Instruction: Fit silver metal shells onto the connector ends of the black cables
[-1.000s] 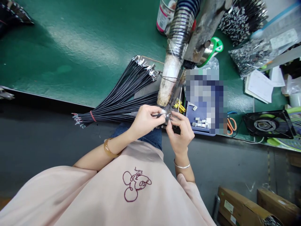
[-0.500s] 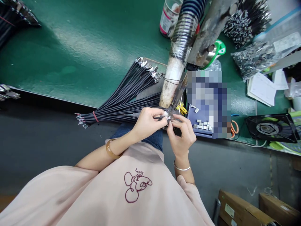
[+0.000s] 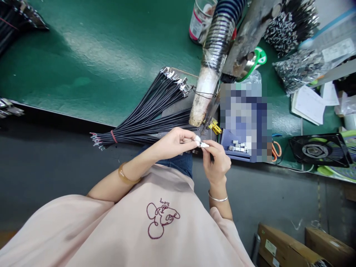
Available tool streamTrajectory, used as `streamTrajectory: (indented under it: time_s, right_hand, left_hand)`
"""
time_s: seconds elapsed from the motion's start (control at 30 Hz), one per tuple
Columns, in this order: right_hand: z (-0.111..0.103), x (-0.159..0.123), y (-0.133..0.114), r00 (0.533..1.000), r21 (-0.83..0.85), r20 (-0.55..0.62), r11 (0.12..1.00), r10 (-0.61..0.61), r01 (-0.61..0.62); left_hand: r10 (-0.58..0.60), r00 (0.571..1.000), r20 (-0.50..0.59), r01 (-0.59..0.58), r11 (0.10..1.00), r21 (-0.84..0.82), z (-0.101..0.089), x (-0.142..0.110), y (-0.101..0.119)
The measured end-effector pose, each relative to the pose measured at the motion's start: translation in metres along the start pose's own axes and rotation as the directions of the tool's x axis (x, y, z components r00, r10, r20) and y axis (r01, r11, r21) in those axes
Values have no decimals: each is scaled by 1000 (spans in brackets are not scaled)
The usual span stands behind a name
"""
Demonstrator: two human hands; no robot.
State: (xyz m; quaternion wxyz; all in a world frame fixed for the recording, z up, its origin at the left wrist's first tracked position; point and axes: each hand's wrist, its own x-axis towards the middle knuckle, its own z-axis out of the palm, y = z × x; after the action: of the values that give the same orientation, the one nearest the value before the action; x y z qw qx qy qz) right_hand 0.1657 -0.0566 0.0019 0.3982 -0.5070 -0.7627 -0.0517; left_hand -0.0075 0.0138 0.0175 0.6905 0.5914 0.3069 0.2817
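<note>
My left hand [image 3: 176, 142] is closed in a pinch on the end of a black cable, most of which my fingers hide. White coverings show at its fingertips. My right hand [image 3: 217, 161] pinches a small silvery USB connector [image 3: 205, 145] where the two hands' fingertips meet, just in front of the table edge. Behind my left hand lies a bundle of black cables [image 3: 144, 115], tied with a red band [image 3: 114, 136], with metal connectors at its far ends. A white-tipped duct nozzle [image 3: 201, 107] hangs close above my fingertips.
To the right, a blue tray [image 3: 226, 142] holds loose metal connectors [image 3: 238, 147], partly blurred out. Yellow cutters [image 3: 215, 127] lie beside it. Farther right are orange-handled scissors [image 3: 276, 150] and a black fan [image 3: 319, 150]. A jar [image 3: 198, 22] stands behind the nozzle.
Both hands have drawn slightly down toward my body, away from the nozzle tip. The connector between the fingertips has turned and now shows more plainly.
</note>
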Motion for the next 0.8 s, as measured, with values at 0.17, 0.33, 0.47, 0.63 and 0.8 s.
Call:
streamTrajectory:
  time_s: [0.17, 0.33, 0.47, 0.63, 0.8]
  right_hand:
    - [2, 2, -2, 906, 254, 84, 870, 415, -422]
    - [-3, 3, -3, 896, 176, 32, 880, 443, -442]
    - [-6, 1, -7, 995, -84, 18, 991, 102, -100]
    - [3, 0, -6, 990, -127, 140, 992, 8, 10]
    - [6, -2, -3, 958, 41, 76, 959, 277, -280]
  left_hand:
    - [49, 999, -13, -47, 993, 110, -3, -7, 1]
    - [26, 1000, 3, -26, 997, 72, -2, -8, -4]
    - [20, 1000, -6, -20, 1000, 16, -3, -7, -2]
    - [-19, 999, 31, 21, 998, -64, -3, -7, -1]
    - [20, 1000, -6, -20, 1000, 9, -2, -6, -4]
